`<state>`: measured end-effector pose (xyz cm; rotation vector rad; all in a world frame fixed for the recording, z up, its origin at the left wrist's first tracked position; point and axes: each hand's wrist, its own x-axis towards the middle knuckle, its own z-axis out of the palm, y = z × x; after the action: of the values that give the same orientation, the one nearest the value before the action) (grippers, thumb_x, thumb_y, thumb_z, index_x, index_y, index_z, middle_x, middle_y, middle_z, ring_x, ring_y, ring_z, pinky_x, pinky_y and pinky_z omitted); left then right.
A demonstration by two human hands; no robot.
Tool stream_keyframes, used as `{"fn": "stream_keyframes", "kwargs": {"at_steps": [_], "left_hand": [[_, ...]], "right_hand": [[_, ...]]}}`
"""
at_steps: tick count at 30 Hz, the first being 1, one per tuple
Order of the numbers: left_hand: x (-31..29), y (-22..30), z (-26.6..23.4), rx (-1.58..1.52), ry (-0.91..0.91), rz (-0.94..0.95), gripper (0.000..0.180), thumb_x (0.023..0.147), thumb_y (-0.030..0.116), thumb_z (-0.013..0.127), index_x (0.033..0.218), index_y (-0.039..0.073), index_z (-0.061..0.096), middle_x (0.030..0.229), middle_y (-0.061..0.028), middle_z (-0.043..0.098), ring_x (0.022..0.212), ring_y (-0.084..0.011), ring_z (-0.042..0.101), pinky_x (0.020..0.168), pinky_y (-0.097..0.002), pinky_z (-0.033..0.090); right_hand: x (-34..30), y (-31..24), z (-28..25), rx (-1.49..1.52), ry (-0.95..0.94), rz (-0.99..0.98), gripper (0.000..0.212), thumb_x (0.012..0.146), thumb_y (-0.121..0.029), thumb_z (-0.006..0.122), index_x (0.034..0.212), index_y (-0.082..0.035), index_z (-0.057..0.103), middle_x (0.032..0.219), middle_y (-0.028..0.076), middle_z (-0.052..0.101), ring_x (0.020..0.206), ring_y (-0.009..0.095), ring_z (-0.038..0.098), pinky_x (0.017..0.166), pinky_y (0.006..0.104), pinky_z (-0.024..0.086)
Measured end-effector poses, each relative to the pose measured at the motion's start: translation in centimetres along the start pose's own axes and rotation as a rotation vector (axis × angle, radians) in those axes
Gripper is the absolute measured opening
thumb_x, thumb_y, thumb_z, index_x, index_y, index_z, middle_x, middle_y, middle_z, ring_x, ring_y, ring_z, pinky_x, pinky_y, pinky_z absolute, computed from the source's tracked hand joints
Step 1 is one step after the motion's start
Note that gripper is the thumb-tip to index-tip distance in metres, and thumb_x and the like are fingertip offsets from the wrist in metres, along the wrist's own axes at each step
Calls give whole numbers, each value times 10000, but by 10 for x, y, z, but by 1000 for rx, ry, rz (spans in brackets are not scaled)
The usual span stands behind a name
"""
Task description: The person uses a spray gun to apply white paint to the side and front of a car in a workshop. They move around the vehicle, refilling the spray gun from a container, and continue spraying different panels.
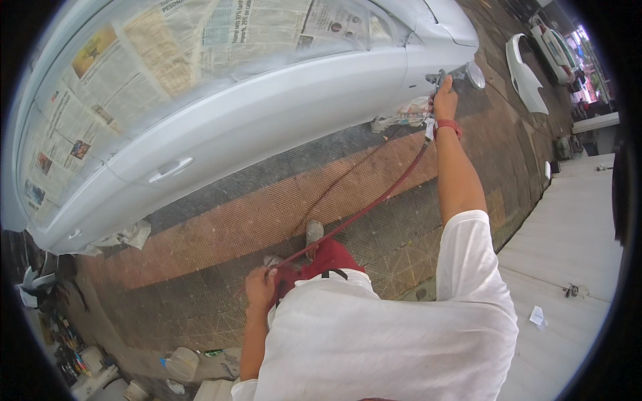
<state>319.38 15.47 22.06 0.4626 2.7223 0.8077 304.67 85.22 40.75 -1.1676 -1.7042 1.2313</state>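
Note:
My right hand (446,103), arm stretched forward, is wrapped round a spray gun (472,73) at the front end of a pale grey-white car (294,93). The gun is close to the car's front fender. From below that hand a red air hose (384,195) runs back in a curve to my left hand (260,287), which is closed around it near my hip. Newspaper (254,37) is taped over the car's windows. A patterned cloth or sheet (409,115) covers the front wheel, and a pale cover (134,235) hangs at the rear wheel.
Reddish and grey patterned tiles (267,214) form the floor. On the right lie a detached white car panel (526,77) and a long white surface (568,227); another car (556,50) stands beyond. A container (182,363) and workshop clutter (73,351) are at lower left.

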Motion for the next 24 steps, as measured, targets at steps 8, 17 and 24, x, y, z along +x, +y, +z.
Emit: {"fn": "stream_keyframes", "kwargs": {"at_steps": [8,17,24], "left_hand": [[-43,-61,-13,56,-46,-300,386,1013,380,667,1090,7,732,1038,-207,735,1015,-424,691,898,-520,521],[-160,-174,-33,-7,-145,-807,529,1022,486,643,1278,32,734,1266,-212,736,1188,-394,697,1040,-482,518],[-227,-239,-36,-115,-91,-924,570,992,525,661,1216,8,752,1192,-229,754,1135,-390,718,994,-488,532]], "right_hand": [[-81,60,51,1,-98,-128,687,1111,-579,398,1009,38,681,707,96,661,523,173,621,431,332,471],[-359,-18,145,178,-554,-80,557,1134,-520,414,983,-27,626,662,19,583,484,103,526,424,269,399],[-502,-59,232,181,-689,-247,521,1130,-454,473,1217,12,690,684,8,584,542,92,514,507,286,414]]}}
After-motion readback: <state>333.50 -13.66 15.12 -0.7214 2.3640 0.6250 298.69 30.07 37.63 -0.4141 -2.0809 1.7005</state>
